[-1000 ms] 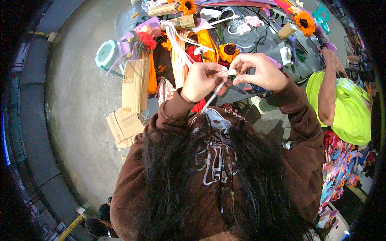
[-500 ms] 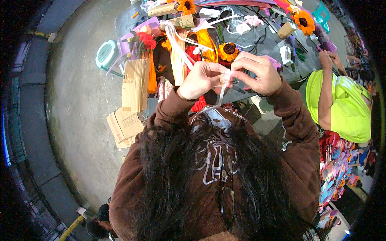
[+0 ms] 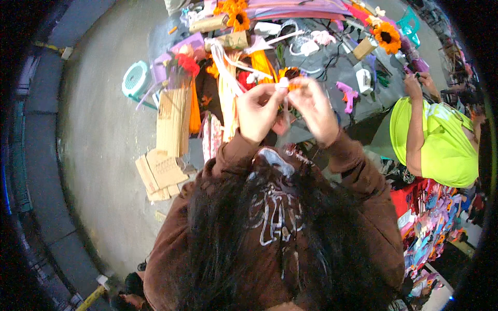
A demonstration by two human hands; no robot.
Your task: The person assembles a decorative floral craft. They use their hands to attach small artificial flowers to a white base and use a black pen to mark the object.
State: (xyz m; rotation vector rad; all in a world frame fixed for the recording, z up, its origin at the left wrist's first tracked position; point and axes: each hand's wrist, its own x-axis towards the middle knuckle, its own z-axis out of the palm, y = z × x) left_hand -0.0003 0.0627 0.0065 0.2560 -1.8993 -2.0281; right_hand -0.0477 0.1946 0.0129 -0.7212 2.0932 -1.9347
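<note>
My left hand (image 3: pixel 258 111) pinches a small white piece (image 3: pixel 284 83) between thumb and fingers at the centre of the view. A pale narrow strip (image 3: pixel 285 111) hangs below it. My right hand (image 3: pixel 316 111) is beside the piece, fingertips close to it and smeared by motion, so their grip is unclear. Behind my hands lie orange streamers (image 3: pixel 260 63), cream strips (image 3: pixel 227 114), white ribbons (image 3: pixel 220 59) and a partly hidden sunflower (image 3: pixel 292 72). A pink glue gun (image 3: pixel 347 97) lies right of my right hand on the dark table (image 3: pixel 332 72).
Cardboard sheets (image 3: pixel 171 119) lie at the left, near a pale green stool (image 3: pixel 136 78). Artificial flowers (image 3: pixel 386 37), wood blocks (image 3: pixel 365 48) and cords crowd the table. A co-worker in a lime shirt (image 3: pixel 441 145) works at the right, above heaped colourful material (image 3: pixel 430 223).
My right hand has dropped lower and moved slightly left, blurring, and the pink glue gun now shows. The view has shifted slightly. The co-worker's hands have moved a little left and down.
</note>
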